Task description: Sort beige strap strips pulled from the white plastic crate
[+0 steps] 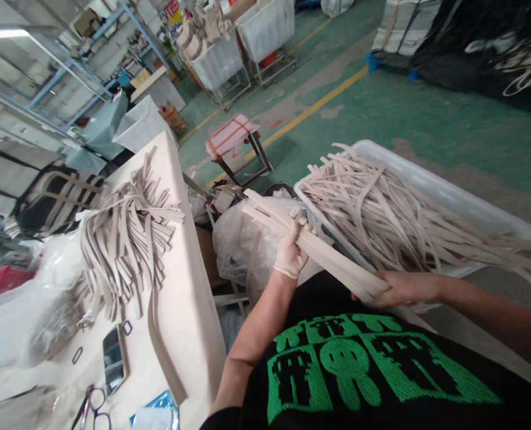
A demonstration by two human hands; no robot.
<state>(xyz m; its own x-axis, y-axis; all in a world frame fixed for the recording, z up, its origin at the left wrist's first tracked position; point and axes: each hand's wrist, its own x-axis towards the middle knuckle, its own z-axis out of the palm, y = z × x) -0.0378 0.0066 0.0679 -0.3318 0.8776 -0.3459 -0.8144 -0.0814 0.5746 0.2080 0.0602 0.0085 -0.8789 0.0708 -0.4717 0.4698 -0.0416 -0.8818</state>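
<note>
A bundle of flat beige strips (332,257) stretches between my two hands in front of my body. My left hand (292,246), in a pale glove, is wrapped round it near its upper left end, where the strip tips fan apart. At the other end my right hand (393,289) grips the strips, its fingers closed on them. Beyond my right hand, a white plastic tub (462,191) holds a tangled heap of similar strips (373,203). More strips (126,239) lie piled on the pale table (198,334) to the left.
On the table are a phone (113,360), scissors (95,406), small dark buckles and a blue packet (157,412). A clear plastic bag (242,251) sits between table and tub. Behind stand a pink-topped stool (232,137) and white wheeled bins (220,63).
</note>
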